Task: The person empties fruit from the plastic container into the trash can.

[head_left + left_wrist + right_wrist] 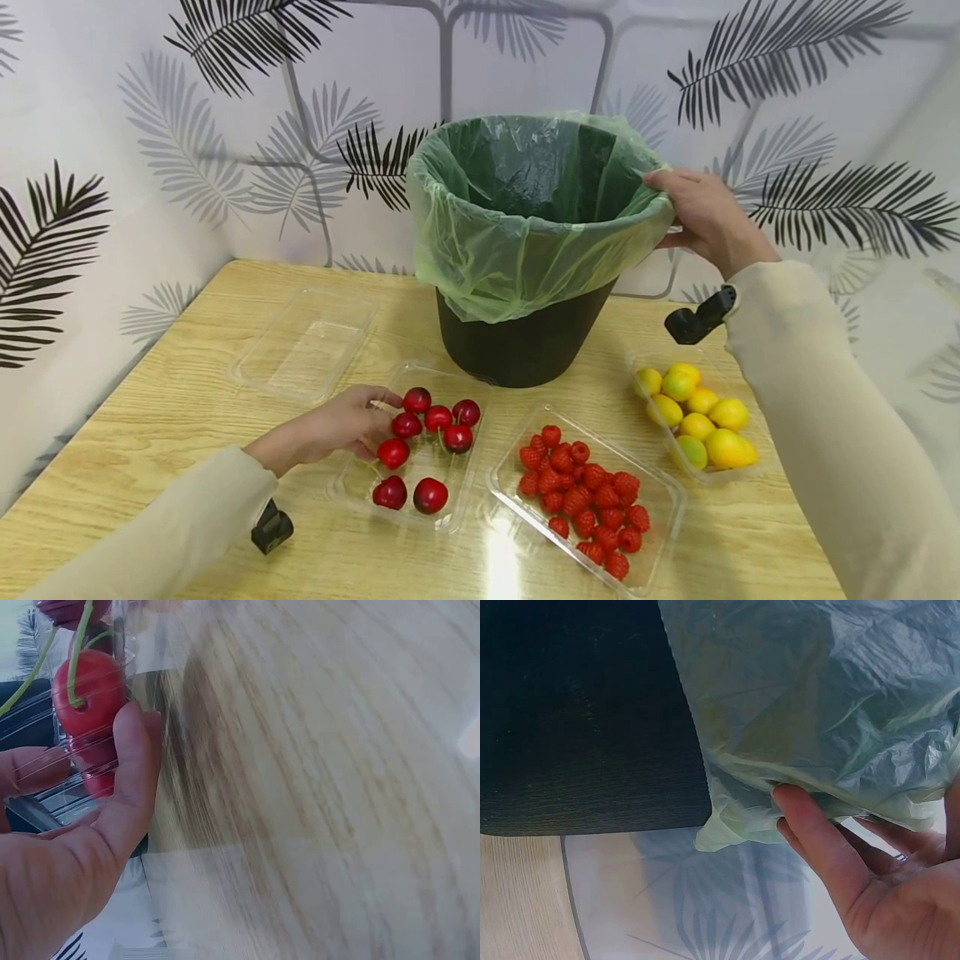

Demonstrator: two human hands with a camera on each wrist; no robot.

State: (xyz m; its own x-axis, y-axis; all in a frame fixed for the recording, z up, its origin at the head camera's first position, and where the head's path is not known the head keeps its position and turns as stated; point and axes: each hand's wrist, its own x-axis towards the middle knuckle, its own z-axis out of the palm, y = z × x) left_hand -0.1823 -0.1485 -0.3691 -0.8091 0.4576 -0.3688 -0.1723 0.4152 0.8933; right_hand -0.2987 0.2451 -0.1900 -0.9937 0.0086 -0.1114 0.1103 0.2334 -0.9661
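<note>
Landmark: the bin [517, 342]. Black, standing on the wood-grain surface [360, 546], with a translucent green bag [525, 258] lining it and folded down over the rim.

Right hand [701, 212] is at the bin's right rim. Fingers clamped on the bag there; the wrist view has one fingertip pressed against the thin plastic from outside, and the head view shows a fingertip over the rim edge.

Left hand [337, 429] is in front of the bin and left of it, at the left side of the cherry box [427, 458]. Fingers apart, with cherries [438, 418] between them; one digit lies against a cherry in the wrist view. Can't tell if any cherry is actually pinched.

Cherry box: clear plastic, front-left of bin, eight red cherries visible, some with green stems.

Raspberry box [675, 504]: clear, front-right of bin, set at an angle, raspberries [577, 500] grouped inside.

Lemon box [712, 478]: clear, right of bin and forward, lemons [725, 450] piled in it, a few greenish.

Spare clear box [307, 346]: left of bin, flat on the surface.

Leaf-print wall covering [390, 75] behind bin.
</note>
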